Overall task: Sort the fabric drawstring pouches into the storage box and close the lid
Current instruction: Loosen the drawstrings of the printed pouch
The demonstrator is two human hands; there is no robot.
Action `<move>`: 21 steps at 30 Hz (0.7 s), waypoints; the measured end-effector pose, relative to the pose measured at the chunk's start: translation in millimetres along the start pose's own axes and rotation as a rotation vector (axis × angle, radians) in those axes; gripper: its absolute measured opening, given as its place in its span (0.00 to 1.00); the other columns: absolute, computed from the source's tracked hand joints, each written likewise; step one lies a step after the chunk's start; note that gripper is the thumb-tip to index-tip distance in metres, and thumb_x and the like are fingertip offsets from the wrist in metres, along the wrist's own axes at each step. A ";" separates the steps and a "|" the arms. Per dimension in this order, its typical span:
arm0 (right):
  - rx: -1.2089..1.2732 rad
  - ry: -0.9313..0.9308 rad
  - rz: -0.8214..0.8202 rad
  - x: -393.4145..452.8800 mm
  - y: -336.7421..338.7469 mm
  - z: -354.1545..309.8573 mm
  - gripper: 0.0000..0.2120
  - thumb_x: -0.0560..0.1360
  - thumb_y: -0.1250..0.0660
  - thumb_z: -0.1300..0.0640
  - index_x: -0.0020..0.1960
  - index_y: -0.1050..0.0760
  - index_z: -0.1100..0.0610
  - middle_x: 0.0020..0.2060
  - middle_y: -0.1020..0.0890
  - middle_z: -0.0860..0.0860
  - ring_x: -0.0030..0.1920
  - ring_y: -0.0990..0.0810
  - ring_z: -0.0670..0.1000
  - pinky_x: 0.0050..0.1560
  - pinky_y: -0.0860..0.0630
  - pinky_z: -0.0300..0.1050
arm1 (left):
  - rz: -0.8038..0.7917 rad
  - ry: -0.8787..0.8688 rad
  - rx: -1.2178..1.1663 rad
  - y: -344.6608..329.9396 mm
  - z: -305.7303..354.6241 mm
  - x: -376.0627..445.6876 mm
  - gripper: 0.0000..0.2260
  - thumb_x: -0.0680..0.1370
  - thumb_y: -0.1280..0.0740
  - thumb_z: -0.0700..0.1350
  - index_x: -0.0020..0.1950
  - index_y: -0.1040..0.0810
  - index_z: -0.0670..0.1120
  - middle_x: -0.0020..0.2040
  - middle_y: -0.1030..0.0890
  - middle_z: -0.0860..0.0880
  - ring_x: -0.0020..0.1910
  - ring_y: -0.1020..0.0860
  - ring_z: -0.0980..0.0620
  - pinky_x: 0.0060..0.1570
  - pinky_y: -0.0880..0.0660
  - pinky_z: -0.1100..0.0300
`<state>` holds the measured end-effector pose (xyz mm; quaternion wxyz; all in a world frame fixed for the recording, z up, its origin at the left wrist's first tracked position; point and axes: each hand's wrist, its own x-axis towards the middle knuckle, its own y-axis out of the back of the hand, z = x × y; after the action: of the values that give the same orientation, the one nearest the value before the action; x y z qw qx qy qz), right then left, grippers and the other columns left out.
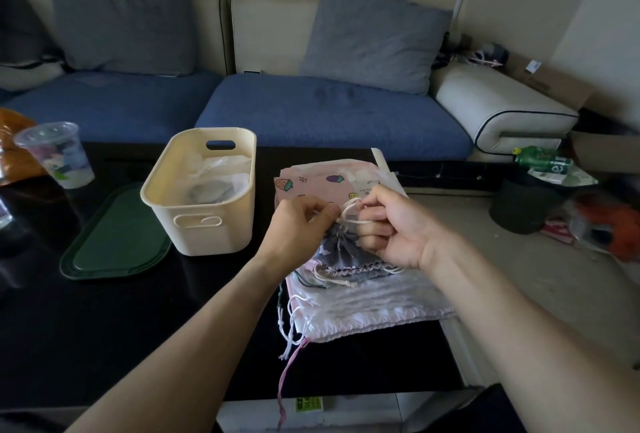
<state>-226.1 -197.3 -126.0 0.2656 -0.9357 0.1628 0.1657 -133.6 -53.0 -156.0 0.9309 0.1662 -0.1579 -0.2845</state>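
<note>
At the far left of my view a clear plastic cup (55, 155) with a domed lid stands on the dark table (86, 328), something pale and printed inside it. Just right of that the green lid (117, 235) lies flat on the table, its right edge touching the base of the cream storage box (201, 197). The box is uncovered and upright, and I can see pale fabric and a grey piece bunched in its bottom; I cannot tell how many pouches that is.

My left hand (301, 221) reaches in from the lower left, forearm angled up over the table, fingers curled and pinching the gathered neck of a grey drawstring pouch (337, 245). My right hand (391, 228) comes in from the lower right, palm turned toward the left, fingers curled around the pouch's cream cord (349, 210), which loops between the two hands.

The grey pouch sits on top of a stack of other pouches (363, 304) at the table's right edge, beside the box: a pink one printed with fruit (311, 183) at the back, white ones beneath, their cords trailing off the near edge.
</note>
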 end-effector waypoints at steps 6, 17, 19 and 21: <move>-0.112 -0.064 -0.035 -0.2 1.8 1.1 0.14 0.72 0.46 0.55 0.28 0.35 0.51 0.31 0.29 0.50 0.32 0.33 0.48 0.32 0.38 0.42 | -0.018 0.005 -0.015 3.8 2.0 -2.0 0.09 0.79 0.30 0.48 0.45 0.14 0.45 0.38 0.15 0.51 0.40 0.17 0.53 0.41 0.20 0.59; 0.326 0.175 0.142 -10.6 25.8 -17.9 0.27 0.82 0.41 0.57 0.24 0.35 0.54 0.39 0.16 0.57 0.50 0.14 0.59 0.52 0.18 0.53 | -0.092 0.112 -0.145 14.2 7.0 -4.7 0.07 0.76 0.27 0.47 0.45 0.14 0.44 0.38 0.14 0.49 0.38 0.16 0.54 0.39 0.20 0.64; 0.426 0.192 0.144 -10.9 22.9 -16.8 0.27 0.82 0.41 0.56 0.25 0.35 0.55 0.28 0.24 0.52 0.37 0.16 0.53 0.43 0.18 0.49 | -0.096 0.104 -0.116 16.4 9.0 -5.3 0.05 0.75 0.25 0.46 0.43 0.13 0.45 0.37 0.14 0.50 0.36 0.17 0.58 0.38 0.21 0.67; 0.373 0.217 0.231 -8.9 19.3 -15.1 0.26 0.82 0.41 0.56 0.24 0.36 0.53 0.23 0.34 0.48 0.24 0.29 0.48 0.33 0.27 0.43 | -0.069 0.085 -0.044 18.7 9.9 -4.7 0.04 0.74 0.24 0.46 0.40 0.14 0.48 0.36 0.14 0.52 0.37 0.18 0.60 0.37 0.22 0.69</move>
<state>-238.2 -219.3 -118.9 0.3939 -0.8580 0.3241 0.0604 -132.2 -37.8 -140.6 0.9298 0.1628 -0.1061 -0.3127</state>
